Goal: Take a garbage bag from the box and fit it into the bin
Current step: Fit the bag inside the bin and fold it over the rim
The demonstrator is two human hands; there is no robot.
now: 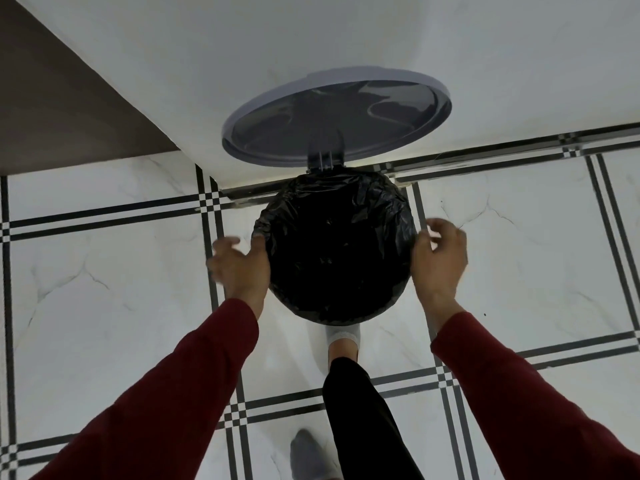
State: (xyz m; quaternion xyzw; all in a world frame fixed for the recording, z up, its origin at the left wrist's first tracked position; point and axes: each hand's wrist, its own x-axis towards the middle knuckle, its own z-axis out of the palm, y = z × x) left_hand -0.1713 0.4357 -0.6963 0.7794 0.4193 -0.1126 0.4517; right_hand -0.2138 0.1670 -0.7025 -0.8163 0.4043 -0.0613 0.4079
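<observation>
A black garbage bag lines the round pedal bin and is folded over its rim all the way round, hiding the bin's body. The grey lid stands open against the white wall behind. My left hand is at the bag's left edge, thumb touching the plastic, fingers spread and blurred. My right hand is at the right edge, thumb against the bag, fingers loosely curled and holding nothing. My foot in a grey sock is at the bin's front, where the pedal would be.
The floor is white marble-look tile with black striped borders. A white wall rises right behind the bin; a brown surface lies at the upper left. My other socked foot stands near the bottom edge. No box is in view.
</observation>
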